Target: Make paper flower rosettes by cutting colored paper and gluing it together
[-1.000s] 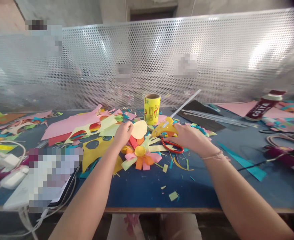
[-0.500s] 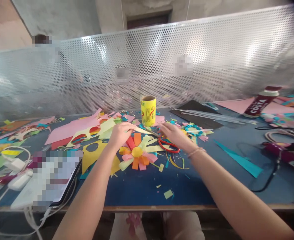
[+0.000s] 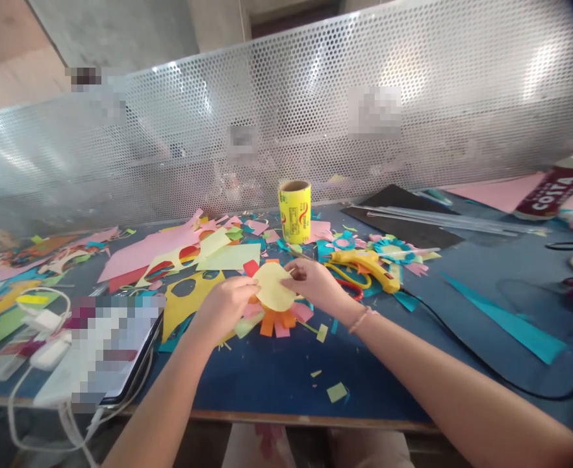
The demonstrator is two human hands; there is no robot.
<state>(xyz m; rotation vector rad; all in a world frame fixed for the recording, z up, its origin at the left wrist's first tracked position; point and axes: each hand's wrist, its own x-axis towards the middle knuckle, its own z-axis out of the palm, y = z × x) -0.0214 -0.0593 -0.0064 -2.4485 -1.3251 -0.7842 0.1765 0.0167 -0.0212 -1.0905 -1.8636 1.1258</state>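
Observation:
A pale yellow paper disc [image 3: 275, 288] is pinched at its left edge by my left hand [image 3: 225, 302]. My right hand [image 3: 313, 283] pinches the opposite edge, fingers closed. Beneath the disc lies a paper flower [image 3: 277, 322] with orange, pink, red and pale green petals, its centre hidden. Just right of my right hand, a yellow glue gun [image 3: 371, 263] rests on the table, its black cable running right. A red loop handle [image 3: 357, 290] shows partly beneath it.
A yellow tape roll [image 3: 295, 214] stands behind my hands. Paper scraps [image 3: 193, 292] spread leftward, near a phone [image 3: 135, 351] and white cables. Clear sticks [image 3: 442, 221] lie on black paper [image 3: 398, 198]. A Costa bottle [image 3: 557, 185] stands far right, before a perforated metal screen [image 3: 286, 123].
The paper disc now faces me between both hands, above the flower; before, a pale paper piece was in my left hand farther back. The glue gun now shows beside my right hand.

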